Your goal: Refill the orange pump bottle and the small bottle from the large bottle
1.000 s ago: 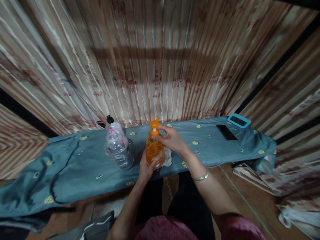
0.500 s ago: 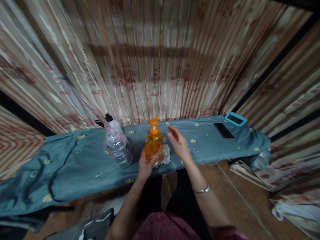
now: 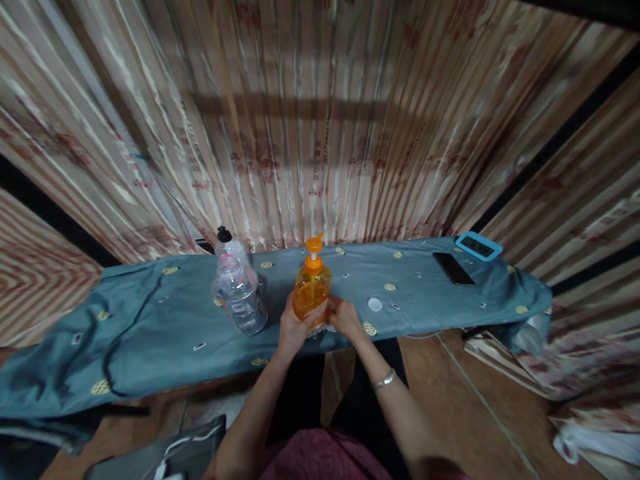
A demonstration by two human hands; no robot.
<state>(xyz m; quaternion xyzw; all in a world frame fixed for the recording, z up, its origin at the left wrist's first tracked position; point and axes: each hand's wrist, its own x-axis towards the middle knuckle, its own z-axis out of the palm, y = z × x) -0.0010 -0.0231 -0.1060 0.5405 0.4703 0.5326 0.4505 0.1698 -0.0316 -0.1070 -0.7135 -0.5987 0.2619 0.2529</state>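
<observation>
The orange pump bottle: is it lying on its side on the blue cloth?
No. The orange pump bottle stands upright, left hand and right hand gripping its base.

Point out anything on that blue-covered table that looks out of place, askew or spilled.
A small white cap lies loose on the blue cloth, just right of the orange pump bottle that the left hand and right hand grip. The cloth is rumpled. No spill shows.
</observation>
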